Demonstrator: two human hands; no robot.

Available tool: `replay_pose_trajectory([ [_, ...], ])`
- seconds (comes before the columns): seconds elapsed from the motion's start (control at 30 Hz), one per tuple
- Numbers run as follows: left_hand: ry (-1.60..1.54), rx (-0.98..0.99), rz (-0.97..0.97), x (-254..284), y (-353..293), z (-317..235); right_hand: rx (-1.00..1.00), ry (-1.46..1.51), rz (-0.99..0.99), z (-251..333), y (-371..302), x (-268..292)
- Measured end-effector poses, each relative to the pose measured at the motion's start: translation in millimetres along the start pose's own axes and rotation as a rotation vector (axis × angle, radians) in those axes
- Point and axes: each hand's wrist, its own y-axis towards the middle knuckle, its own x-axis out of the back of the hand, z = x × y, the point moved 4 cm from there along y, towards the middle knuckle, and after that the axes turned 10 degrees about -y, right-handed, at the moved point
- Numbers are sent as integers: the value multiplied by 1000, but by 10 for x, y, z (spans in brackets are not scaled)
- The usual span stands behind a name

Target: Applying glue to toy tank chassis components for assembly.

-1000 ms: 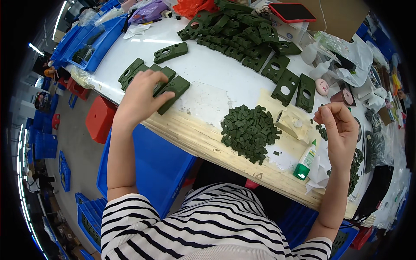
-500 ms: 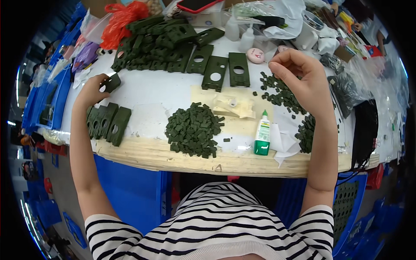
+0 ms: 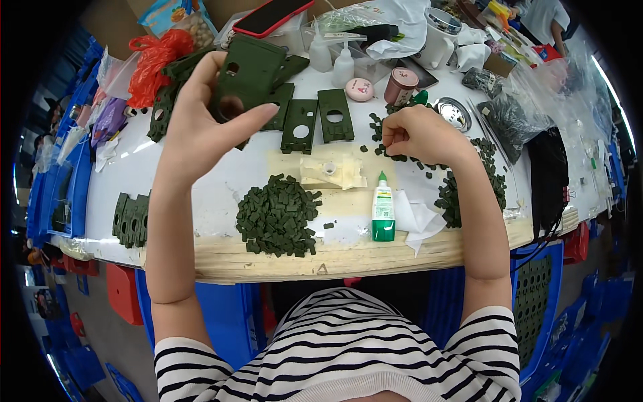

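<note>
My left hand [image 3: 201,130] grips a dark green plastic plate [image 3: 253,67] with round holes, raised over a stack of similar parts; its fingers are mostly behind the plate. At the right, my right hand [image 3: 429,135] is closed, fingertips pressed together just above scattered small green pieces [image 3: 492,164]. Whatever the fingertips pinch, if anything, is hidden. Two matching plates lie side by side in the middle, one of them a holed plate [image 3: 335,130]. Nearer the table's front edge is a heap of small green pieces [image 3: 278,214].
A white bottle with a green base and tip [image 3: 384,218] stands beside crumpled white paper [image 3: 418,218]. Behind it lies a taped cream block [image 3: 328,175]. Several green plates [image 3: 130,221] stand at the left. Farther back are squeeze bottles [image 3: 343,67], a pink tin [image 3: 360,90] and bags.
My left hand has swung right and upward from the table's left side, now holding the plate up. My right hand has come lower and left to the scattered pieces. The view has shifted slightly.
</note>
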Motion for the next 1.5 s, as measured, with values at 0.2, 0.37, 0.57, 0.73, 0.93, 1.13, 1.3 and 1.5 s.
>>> replay_pose_trajectory([
  [0.2,-207,145,22,-278,-49,173,-39,50,-44,-55,43,-9],
  [0.37,-409,302,-75,-261,-198,300,-77,93,3,-88,71,-78],
  [0.57,-666,399,-89,-294,-273,354,-59,146,10,-78,103,-103],
  [0.73,-673,430,-65,-343,-290,396,-30,157,-37,-42,65,-9],
  [0.93,-677,435,-64,-378,-306,379,-31,301,-286,22,-30,192],
  [1.13,-660,456,-53,-412,-323,337,-18,388,-395,157,-67,291],
  [1.3,-700,483,-15,-430,-327,370,16,455,-493,247,-119,281],
  [1.5,-740,477,22,-422,-362,361,26,677,-460,327,-114,258],
])
